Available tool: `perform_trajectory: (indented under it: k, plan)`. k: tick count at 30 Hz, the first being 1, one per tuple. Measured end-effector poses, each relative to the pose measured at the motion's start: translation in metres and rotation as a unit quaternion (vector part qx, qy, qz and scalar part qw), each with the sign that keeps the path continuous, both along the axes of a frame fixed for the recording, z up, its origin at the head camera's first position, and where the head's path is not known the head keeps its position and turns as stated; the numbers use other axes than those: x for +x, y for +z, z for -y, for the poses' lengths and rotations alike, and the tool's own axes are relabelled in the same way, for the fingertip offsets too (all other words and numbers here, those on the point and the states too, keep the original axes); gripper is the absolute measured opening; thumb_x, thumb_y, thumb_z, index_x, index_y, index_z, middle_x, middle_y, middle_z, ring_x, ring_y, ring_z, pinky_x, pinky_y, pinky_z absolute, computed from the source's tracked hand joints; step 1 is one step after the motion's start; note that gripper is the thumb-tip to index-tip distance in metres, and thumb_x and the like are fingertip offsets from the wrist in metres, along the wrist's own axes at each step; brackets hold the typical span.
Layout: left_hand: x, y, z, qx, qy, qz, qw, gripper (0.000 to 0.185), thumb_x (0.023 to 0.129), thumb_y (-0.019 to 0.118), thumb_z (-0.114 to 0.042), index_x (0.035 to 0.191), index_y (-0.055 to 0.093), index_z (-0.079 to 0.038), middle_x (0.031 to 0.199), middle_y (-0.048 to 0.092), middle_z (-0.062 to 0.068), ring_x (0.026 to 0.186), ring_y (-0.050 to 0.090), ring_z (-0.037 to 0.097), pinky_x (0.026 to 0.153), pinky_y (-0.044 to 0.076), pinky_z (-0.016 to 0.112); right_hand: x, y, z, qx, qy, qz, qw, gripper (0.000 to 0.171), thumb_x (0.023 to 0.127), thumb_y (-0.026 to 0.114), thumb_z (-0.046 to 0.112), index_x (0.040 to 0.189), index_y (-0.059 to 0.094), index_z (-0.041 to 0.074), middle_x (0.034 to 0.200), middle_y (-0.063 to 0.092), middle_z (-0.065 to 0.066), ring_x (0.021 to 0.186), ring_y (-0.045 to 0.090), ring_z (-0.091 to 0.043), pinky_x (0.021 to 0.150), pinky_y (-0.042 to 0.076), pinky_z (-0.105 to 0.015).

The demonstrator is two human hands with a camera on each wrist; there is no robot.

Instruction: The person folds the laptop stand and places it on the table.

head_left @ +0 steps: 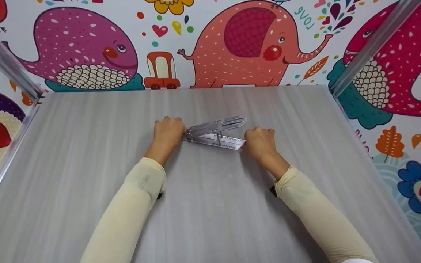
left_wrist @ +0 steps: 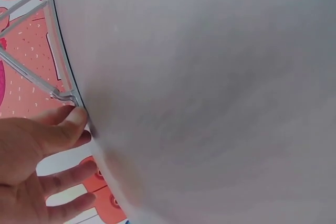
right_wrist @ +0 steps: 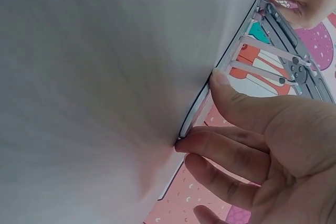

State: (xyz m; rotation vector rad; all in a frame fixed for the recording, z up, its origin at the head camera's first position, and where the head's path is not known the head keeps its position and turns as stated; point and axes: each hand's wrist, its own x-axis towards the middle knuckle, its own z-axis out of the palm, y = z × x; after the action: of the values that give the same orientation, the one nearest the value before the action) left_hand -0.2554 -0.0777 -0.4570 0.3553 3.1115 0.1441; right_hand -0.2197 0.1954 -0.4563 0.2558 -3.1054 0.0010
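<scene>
A silver folding metal stand (head_left: 214, 126) sits partly unfolded in the middle of the tabletop. Its flat base strip (head_left: 228, 142) has rows of small slots along it. The slotted upper arm tilts up from the hinge at the left end, with a thin strut between arm and base. My left hand (head_left: 168, 131) pinches the hinge end between thumb and finger; the left wrist view shows the other fingers (left_wrist: 68, 179) spread loosely. At the opposite end, my right hand (head_left: 260, 142) holds the base strip, thumb (right_wrist: 226, 95) and index finger on its edge.
The grey wood-grain tabletop (head_left: 210, 219) surrounds the stand. Metal frame posts (head_left: 375, 47) rise at both back corners. Behind the table stands a wall (head_left: 166, 33) printed with cartoon animals. Pale sleeves (head_left: 126, 204) cover both forearms.
</scene>
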Motion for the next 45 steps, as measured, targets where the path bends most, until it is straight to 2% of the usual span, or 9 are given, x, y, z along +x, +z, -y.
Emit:
perform_trajectory:
  k: [11, 15, 19, 25, 28, 32, 38, 41, 45]
  plan:
    - [0.003, -0.001, 0.001, 0.004, -0.003, -0.009, 0.9999, 0.025, 0.101, 0.063, -0.022, 0.107, 0.078, -0.003, 0.103, 0.076, 0.015, 0.099, 0.069, 0.036, 0.087, 0.056, 0.059, 0.001, -0.001, -0.015, -0.043, 0.02, 0.002, 0.999, 0.036, 0.07, 0.091, 0.048, 0.08, 0.081, 0.014, 0.079, 0.076, -0.007, 0.08, 0.07, -0.035, 0.09, 0.043, -0.063]
    - [0.006, 0.0, 0.001, -0.005, -0.004, -0.028, 0.9996, 0.024, 0.099, 0.065, -0.023, 0.106, 0.08, -0.007, 0.103, 0.077, 0.016, 0.099, 0.07, 0.035, 0.086, 0.056, 0.058, 0.0, -0.003, -0.022, -0.016, 0.055, -0.022, 0.998, 0.039, 0.071, 0.089, 0.054, 0.082, 0.081, 0.017, 0.074, 0.074, -0.003, 0.077, 0.069, -0.028, 0.099, 0.035, -0.069]
    - [0.011, 0.0, 0.0, -0.005, 0.0, -0.031, 0.9995, 0.02, 0.097, 0.064, -0.013, 0.106, 0.082, -0.014, 0.103, 0.077, 0.016, 0.098, 0.071, 0.035, 0.085, 0.055, 0.059, -0.004, -0.004, -0.029, -0.011, 0.094, -0.027, 0.995, 0.043, 0.073, 0.086, 0.058, 0.086, 0.082, 0.018, 0.071, 0.073, 0.001, 0.076, 0.068, -0.023, 0.101, 0.033, -0.071]
    - [0.021, 0.003, -0.007, 0.001, 0.01, -0.029, 0.9995, 0.029, 0.098, 0.062, -0.01, 0.124, 0.073, -0.009, 0.107, 0.076, 0.02, 0.096, 0.071, 0.042, 0.085, 0.053, 0.061, -0.013, -0.005, -0.047, -0.032, 0.179, -0.056, 0.982, 0.045, 0.088, 0.073, 0.058, 0.096, 0.079, 0.014, 0.075, 0.073, -0.004, 0.074, 0.067, -0.025, 0.091, 0.044, -0.064]
    - [0.027, 0.009, -0.014, 0.025, 0.013, -0.029, 0.9992, 0.042, 0.092, 0.068, -0.01, 0.134, 0.065, -0.007, 0.112, 0.074, 0.021, 0.096, 0.071, 0.044, 0.084, 0.054, 0.061, -0.019, -0.005, -0.056, -0.042, 0.217, -0.07, 0.973, 0.049, 0.091, 0.07, 0.056, 0.112, 0.075, 0.012, 0.088, 0.076, -0.007, 0.081, 0.069, -0.027, 0.086, 0.05, -0.058]
    - [0.037, 0.014, -0.028, 0.096, -0.001, -0.028, 0.995, 0.053, 0.089, 0.075, -0.015, 0.139, 0.058, -0.007, 0.12, 0.069, 0.021, 0.099, 0.07, 0.046, 0.082, 0.056, 0.059, -0.024, -0.003, -0.064, -0.067, 0.251, -0.042, 0.965, 0.063, 0.087, 0.076, 0.054, 0.132, 0.068, 0.012, 0.11, 0.076, -0.009, 0.094, 0.07, -0.028, 0.087, 0.057, -0.05]
    - [0.048, 0.011, -0.045, 0.184, -0.026, -0.022, 0.9824, 0.059, 0.094, 0.072, -0.014, 0.15, 0.053, -0.02, 0.131, 0.065, 0.023, 0.11, 0.068, 0.045, 0.09, 0.056, 0.057, -0.027, -0.01, -0.066, -0.052, 0.31, -0.016, 0.949, 0.066, 0.081, 0.08, 0.053, 0.134, 0.068, 0.015, 0.101, 0.074, -0.007, 0.087, 0.066, -0.022, 0.076, 0.059, -0.039]
    - [0.05, 0.007, -0.051, 0.201, -0.026, -0.033, 0.9787, 0.056, 0.096, 0.071, -0.015, 0.149, 0.055, -0.021, 0.13, 0.066, 0.023, 0.111, 0.069, 0.043, 0.089, 0.057, 0.055, -0.026, -0.014, -0.064, -0.047, 0.335, -0.02, 0.941, 0.063, 0.082, 0.08, 0.051, 0.131, 0.07, 0.014, 0.096, 0.071, -0.007, 0.083, 0.063, -0.02, 0.073, 0.058, -0.036]
    - [0.05, 0.004, -0.055, 0.205, -0.016, -0.056, 0.977, 0.046, 0.098, 0.067, -0.012, 0.143, 0.061, -0.02, 0.12, 0.07, 0.024, 0.102, 0.072, 0.042, 0.08, 0.059, 0.053, -0.024, -0.016, -0.06, -0.075, 0.328, 0.001, 0.942, 0.056, 0.083, 0.081, 0.044, 0.128, 0.072, 0.012, 0.093, 0.067, -0.006, 0.08, 0.058, -0.018, 0.07, 0.054, -0.033]
